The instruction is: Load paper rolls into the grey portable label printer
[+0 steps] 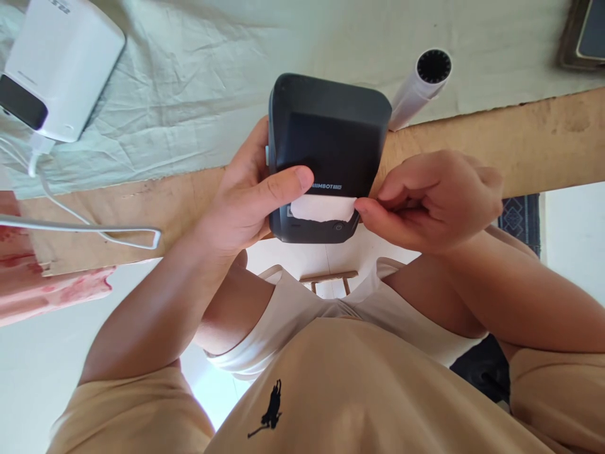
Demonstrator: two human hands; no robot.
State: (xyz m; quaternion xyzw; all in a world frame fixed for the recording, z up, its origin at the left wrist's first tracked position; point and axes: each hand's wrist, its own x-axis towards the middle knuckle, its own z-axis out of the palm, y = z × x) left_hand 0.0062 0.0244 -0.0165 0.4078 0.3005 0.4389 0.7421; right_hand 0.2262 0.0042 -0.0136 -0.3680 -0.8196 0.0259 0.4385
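Observation:
A black label printer (331, 148) marked NIIMBOT is held over the table's near edge. My left hand (250, 195) wraps round its left side, with the thumb across the front face. A strip of white label paper (324, 207) sticks out of the printer's slot, its lower edge uneven. My right hand (430, 202) is closed at the printer's lower right, its thumb and forefinger at the right end of the strip. Whether those fingertips pinch the paper firmly is hard to see, but they touch its corner.
A white power bank (70, 63) with a plugged-in white cable (94, 221) lies at the upper left. Behind the printer, to the right, is a white tube (418, 88) with a dark open end. A dark phone-like object (590, 38) sits at the top right. Pale cloth (189, 75) covers the table.

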